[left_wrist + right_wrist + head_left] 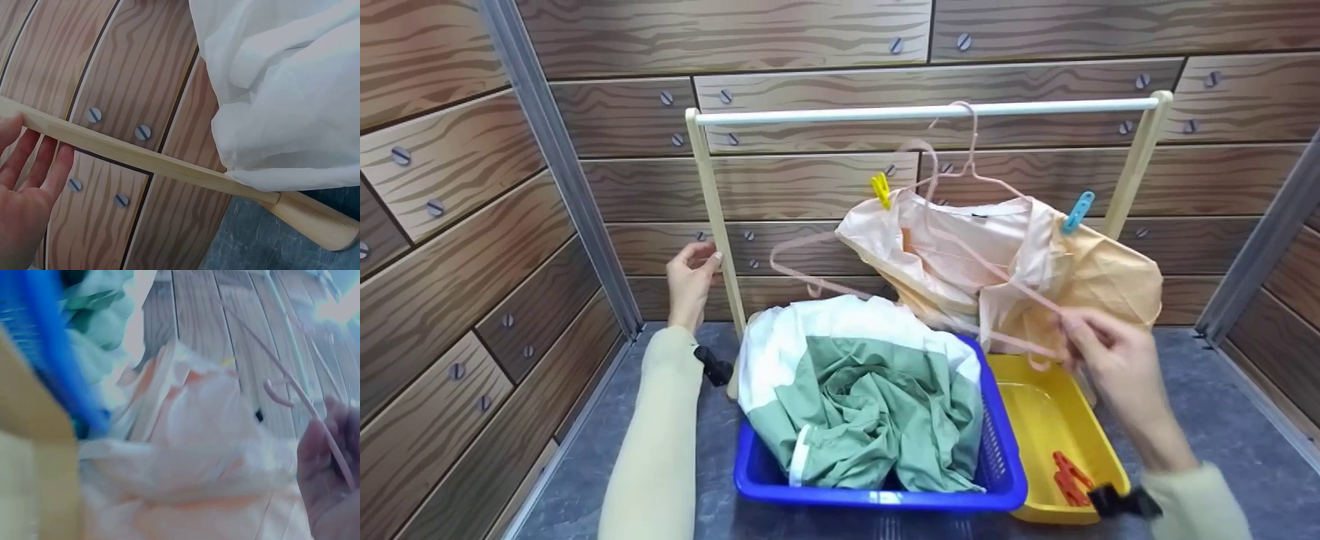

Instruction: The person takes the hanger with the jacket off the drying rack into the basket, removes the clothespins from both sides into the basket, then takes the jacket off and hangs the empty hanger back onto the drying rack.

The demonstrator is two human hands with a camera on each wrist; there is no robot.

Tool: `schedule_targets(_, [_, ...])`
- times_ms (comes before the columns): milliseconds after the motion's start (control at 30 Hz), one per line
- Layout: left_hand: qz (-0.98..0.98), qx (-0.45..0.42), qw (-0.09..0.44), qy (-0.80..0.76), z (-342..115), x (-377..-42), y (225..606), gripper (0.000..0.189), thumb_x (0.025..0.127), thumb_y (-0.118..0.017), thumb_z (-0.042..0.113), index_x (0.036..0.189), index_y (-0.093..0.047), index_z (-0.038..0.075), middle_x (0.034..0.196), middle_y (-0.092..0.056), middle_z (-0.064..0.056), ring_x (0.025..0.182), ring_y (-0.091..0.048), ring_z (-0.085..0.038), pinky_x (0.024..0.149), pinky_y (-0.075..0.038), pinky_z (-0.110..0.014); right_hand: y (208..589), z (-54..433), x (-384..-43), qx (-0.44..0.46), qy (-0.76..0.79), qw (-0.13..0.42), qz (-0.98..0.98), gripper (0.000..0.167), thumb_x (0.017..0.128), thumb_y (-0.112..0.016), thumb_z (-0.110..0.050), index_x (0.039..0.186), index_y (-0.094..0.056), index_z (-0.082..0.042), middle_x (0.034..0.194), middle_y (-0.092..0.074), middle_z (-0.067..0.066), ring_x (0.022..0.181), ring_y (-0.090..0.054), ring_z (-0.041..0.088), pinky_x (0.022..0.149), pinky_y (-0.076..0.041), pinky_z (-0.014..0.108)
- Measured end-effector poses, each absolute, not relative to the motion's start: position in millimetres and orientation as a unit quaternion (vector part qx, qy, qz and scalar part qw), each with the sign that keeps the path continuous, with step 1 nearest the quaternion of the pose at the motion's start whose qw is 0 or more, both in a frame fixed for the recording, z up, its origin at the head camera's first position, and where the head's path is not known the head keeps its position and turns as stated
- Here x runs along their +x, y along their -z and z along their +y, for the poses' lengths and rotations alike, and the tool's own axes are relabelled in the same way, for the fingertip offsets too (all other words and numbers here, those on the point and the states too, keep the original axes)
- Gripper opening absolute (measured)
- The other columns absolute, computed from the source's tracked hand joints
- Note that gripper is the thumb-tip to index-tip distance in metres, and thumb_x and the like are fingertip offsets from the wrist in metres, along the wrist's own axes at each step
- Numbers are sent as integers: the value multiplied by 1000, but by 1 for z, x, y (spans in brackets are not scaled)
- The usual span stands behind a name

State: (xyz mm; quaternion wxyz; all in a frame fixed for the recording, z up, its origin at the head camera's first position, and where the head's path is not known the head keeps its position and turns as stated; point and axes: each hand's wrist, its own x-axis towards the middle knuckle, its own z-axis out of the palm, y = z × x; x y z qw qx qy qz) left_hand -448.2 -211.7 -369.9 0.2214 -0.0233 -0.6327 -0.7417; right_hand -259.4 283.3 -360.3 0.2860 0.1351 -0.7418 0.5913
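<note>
My right hand [1114,364] grips one end of a pink clothes hanger [810,240], whose bar also shows beside the fingers in the right wrist view. This hanger is held in front of a peach garment [1117,277], which hangs on another pink hanger [973,154] from the white rail [825,114]. A yellow clothespin [880,190] and a blue clothespin [1078,212] sit on the garment's shoulders. At the left, my left hand [690,281] holds the rack's wooden post [112,145] between thumb and fingers; the fingertips are hidden behind it.
Below the rail stands a blue basket [877,498] heaped with a green and white cloth [870,405]. Right of it, a yellow tray [1024,405] contains red clothespins [1069,478]. Wood-patterned walls [825,30] enclose the grey floor [1200,405].
</note>
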Motion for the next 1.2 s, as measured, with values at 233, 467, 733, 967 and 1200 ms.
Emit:
schedule_targets(233, [-661,-4,252,707,-210,-461,380,21,92,-63,-4,113,-64,-9,100,-62,-14,83,-59,-18,63,-52,-22,315,262,-298,147,-537,315,-769,20,98,-60,-7,97,-71,10,65,-56,8,53,-50,10,47,-43,19])
schedule_targets(467, [-674,7,269,687,-207,-461,374,19,92,-62,-4,110,-64,-10,97,-62,-13,83,-60,-20,63,-52,-20,285,239,-326,166,-529,289,-780,26,100,-59,-16,102,-71,7,72,-60,7,52,-54,8,46,-47,20])
schedule_targets(733, [-674,21,259,692,-204,-457,373,18,92,-62,-5,110,-64,-10,97,-61,-12,82,-61,-21,62,-54,-22,265,230,-346,166,-417,268,-852,29,101,-56,-27,106,-73,-4,85,-60,9,58,-56,15,49,-49,21])
schedule_targets(967, [-670,21,271,691,-204,-456,373,18,91,-62,-6,108,-64,-10,93,-62,-11,81,-61,-20,62,-54,-22,262,233,-357,176,-391,247,-869,24,100,-59,-28,112,-71,-10,91,-64,9,61,-56,18,52,-47,22])
schedule_targets(1200, [-673,30,269,688,-205,-455,374,18,92,-63,-4,109,-64,-10,95,-62,-12,83,-61,-23,63,-53,-21,286,231,-369,203,-373,230,-876,22,96,-64,-14,116,-71,-6,102,-70,12,87,-59,20,71,-46,21])
